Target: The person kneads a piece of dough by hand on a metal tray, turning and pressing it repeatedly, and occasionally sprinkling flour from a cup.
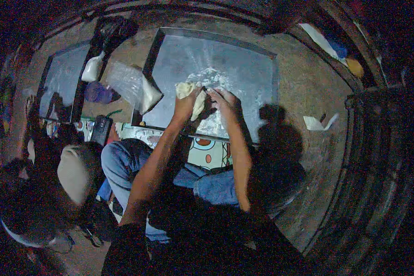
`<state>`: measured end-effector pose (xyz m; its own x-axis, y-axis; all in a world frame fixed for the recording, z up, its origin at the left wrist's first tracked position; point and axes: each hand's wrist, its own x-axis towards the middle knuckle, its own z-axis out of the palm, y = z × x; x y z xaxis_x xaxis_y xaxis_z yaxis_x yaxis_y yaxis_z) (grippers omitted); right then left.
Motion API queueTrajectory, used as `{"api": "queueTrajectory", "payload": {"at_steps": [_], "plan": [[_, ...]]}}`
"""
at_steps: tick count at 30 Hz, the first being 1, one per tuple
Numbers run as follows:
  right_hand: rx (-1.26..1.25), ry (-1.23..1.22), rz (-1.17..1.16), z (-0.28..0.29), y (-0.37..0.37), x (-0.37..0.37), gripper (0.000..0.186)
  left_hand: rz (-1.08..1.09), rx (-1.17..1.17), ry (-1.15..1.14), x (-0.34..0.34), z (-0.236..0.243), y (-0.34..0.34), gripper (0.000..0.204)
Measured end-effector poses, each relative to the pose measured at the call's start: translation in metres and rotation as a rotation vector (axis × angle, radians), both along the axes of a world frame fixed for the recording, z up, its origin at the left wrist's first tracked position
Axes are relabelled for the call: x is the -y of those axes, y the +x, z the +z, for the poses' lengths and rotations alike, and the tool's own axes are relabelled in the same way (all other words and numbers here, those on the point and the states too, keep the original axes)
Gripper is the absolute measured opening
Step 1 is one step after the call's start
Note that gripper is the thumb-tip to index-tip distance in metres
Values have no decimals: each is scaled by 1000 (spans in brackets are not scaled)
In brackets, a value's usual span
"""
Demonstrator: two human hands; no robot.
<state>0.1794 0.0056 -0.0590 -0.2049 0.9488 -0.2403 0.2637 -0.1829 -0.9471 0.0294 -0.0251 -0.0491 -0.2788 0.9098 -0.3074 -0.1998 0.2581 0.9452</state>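
Pale dough (198, 105) is gripped in my left hand (186, 105). One lump bulges above the fingers and a longer piece hangs down on their right side. Just right of the dough is my right hand (225, 102), its bent fingers apart and pointing towards it. Whether those fingertips touch the dough, I cannot tell. Both hands are above a large grey tray (253, 69) with a raised dark rim. White flour (211, 78) is scattered across the tray's middle, under and beyond my hands.
A clear plastic bag (126, 83) of white powder leans on the tray's left rim. Beside it lie a small white bag (94, 68) and a purple bundle (100, 93). A second tray (64, 78) is farther left, near another person's knee (76, 175). White paper (318, 122) lies right.
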Motion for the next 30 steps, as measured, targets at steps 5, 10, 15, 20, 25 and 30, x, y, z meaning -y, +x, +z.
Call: {"api": "queueTrajectory", "payload": {"at_steps": [5, 10, 15, 20, 25, 30], "plan": [[-352, -294, 15, -9, -12, 4, 58, -12, 150, -79, 8, -12, -14, 44], [-458, -42, 59, -92, -16, -4, 59, -77, 167, -56, -1, -14, -1, 60], [-881, -332, 153, -78, -10, -10, 61, -372, -40, 106, 15, 5, -5, 42], [-1110, -523, 163, -5, -3, 7, 59, -485, -200, 233, 8, 15, -19, 42], [-938, -381, 202, -89, -10, 0, 53, -294, -269, 254, 2, -10, -25, 69], [-1068, -365, 65, 3, -28, 24, 56, -214, -203, 226, 11, -19, -35, 57]]}}
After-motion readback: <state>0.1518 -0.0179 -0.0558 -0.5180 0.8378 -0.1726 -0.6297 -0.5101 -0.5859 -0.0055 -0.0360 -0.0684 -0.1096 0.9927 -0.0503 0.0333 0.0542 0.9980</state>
